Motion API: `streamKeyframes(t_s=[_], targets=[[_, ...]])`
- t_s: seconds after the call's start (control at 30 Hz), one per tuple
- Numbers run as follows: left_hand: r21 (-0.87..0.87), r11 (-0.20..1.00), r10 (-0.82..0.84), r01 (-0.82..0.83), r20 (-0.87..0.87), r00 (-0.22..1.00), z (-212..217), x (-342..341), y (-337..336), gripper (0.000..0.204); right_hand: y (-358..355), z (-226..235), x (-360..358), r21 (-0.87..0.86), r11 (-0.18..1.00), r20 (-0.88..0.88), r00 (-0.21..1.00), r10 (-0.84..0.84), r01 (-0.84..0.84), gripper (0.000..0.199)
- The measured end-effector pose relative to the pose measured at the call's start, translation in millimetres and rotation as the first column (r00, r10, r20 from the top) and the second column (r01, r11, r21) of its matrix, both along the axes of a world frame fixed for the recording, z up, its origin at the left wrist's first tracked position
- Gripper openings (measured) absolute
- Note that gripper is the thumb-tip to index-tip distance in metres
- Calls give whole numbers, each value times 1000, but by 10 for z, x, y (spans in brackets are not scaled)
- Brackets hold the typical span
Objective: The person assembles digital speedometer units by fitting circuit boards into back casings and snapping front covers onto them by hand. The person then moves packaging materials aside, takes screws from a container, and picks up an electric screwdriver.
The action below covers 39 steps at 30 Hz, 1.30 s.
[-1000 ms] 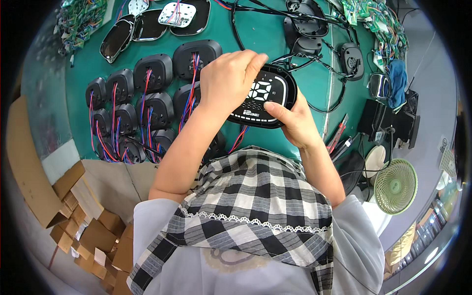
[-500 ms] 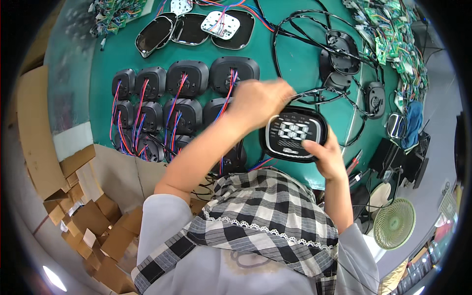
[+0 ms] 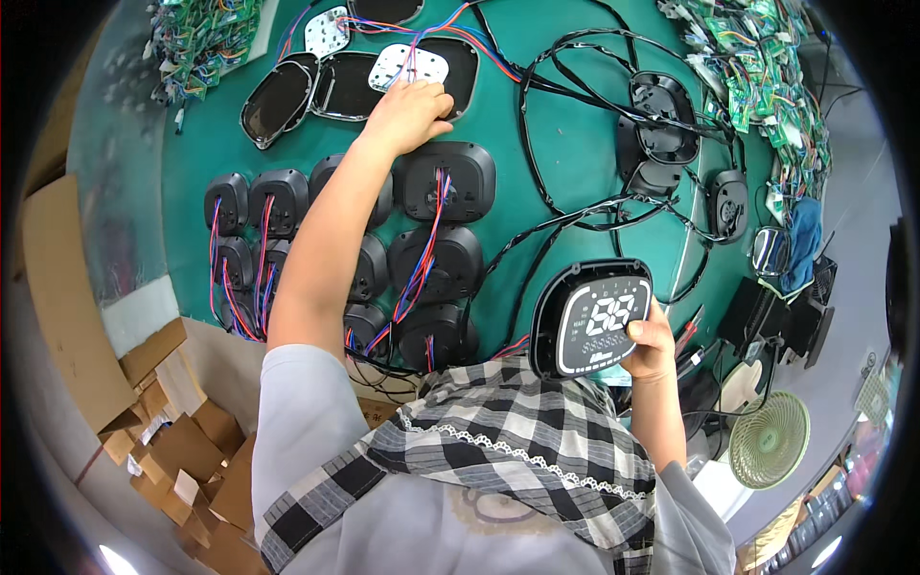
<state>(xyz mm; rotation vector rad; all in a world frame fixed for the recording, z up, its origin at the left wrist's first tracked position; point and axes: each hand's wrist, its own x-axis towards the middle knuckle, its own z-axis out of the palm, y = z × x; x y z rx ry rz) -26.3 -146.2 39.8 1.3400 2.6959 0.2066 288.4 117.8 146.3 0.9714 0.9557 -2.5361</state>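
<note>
My right hand [image 3: 652, 342] grips a black rounded display panel [image 3: 606, 321] by its right edge, thumb on the front, with large white digits facing up. My left hand [image 3: 407, 117] is stretched forward to a glossy black cover [image 3: 462, 72]. Its fingers and thumb close around the cover's near edge, beside a white circuit plate [image 3: 395, 65] with wires that lies partly on it. Just below this hand stand rows of black housings [image 3: 446, 182], with red and blue wires coming out of their backs.
More black covers [image 3: 278, 101] lie at the far left. Black cables [image 3: 537, 182] loop across the green table [image 3: 537, 125] to several dark housings [image 3: 661, 120]. Green circuit boards [image 3: 767, 115] are heaped at the right edge. A green fan [image 3: 770, 439] and cardboard boxes [image 3: 196, 441] flank me.
My left hand has left the display panel and reached forward to the black cover. My right hand has brought the panel nearer my body and tilted it.
</note>
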Motion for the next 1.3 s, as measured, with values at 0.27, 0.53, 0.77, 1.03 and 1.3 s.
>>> streamKeyframes(t_s=[0.27,0.53,0.77,1.03,1.3], targets=[[445,878,259,-179,-126,958,946,363,102,13,161,-100,94,86,995,-55,997,-50,55,66],[330,846,-450,419,23,893,1791,1569,719,20,-46,425,-247,619,648,-210,702,680,-443,92],[675,108,9,-729,733,680,841,2028,554,43,-13,50,4,-13,984,-356,920,163,-179,61],[348,-296,-156,-890,901,404,1043,1859,325,24,-47,-22,-163,-7,996,-320,944,78,-85,66],[421,-140,-200,-896,874,442,1037,2260,522,46,-302,-163,-401,137,988,-352,936,-14,66,54]])
